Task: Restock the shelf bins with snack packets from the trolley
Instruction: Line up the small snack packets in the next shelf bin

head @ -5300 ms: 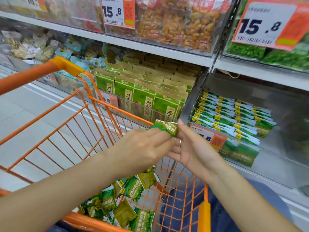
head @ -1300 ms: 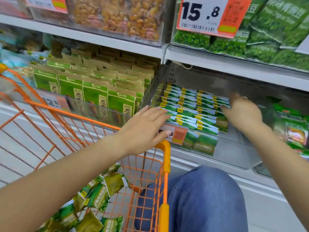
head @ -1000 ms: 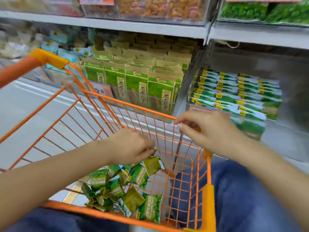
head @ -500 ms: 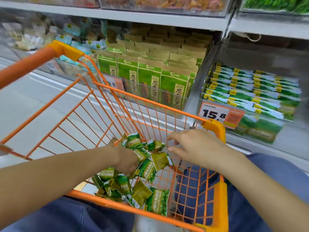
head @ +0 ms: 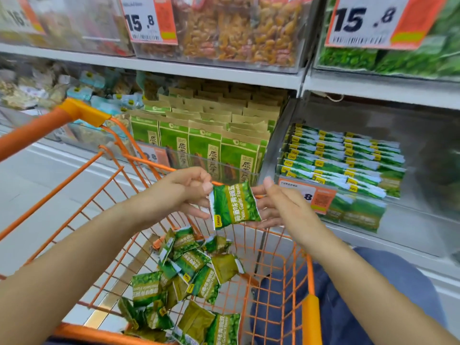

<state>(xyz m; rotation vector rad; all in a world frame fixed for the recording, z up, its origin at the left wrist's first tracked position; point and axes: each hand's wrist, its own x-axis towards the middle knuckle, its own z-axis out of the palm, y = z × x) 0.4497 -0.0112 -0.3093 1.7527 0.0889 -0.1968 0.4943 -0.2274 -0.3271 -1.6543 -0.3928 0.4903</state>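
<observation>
Above the orange wire trolley point(head: 308, 310) my two hands hold one green snack packet point(head: 234, 205) between them. My left hand point(head: 184, 192) pinches its upper left corner between thumb and fingers. My right hand point(head: 276, 205) lies under and behind the packet's right side, thumb up beside its right edge. Several more green packets point(head: 189, 275) lie loose in the bottom of the trolley. To the right stands the clear shelf bin point(head: 293, 135) with neat rows of the same green packets point(head: 348, 158) inside it.
A bin of tall green and brown pouches point(head: 206, 143) stands left of the target bin. The shelf above carries bins of orange snacks point(head: 239, 28) and green snacks point(head: 398, 58) with 15.8 price tags. My blue-jeaned knee point(head: 353, 295) is right of the trolley.
My left hand has come up out of the trolley with one green packet. My right hand has left the trolley rim and now meets the packet from the right.
</observation>
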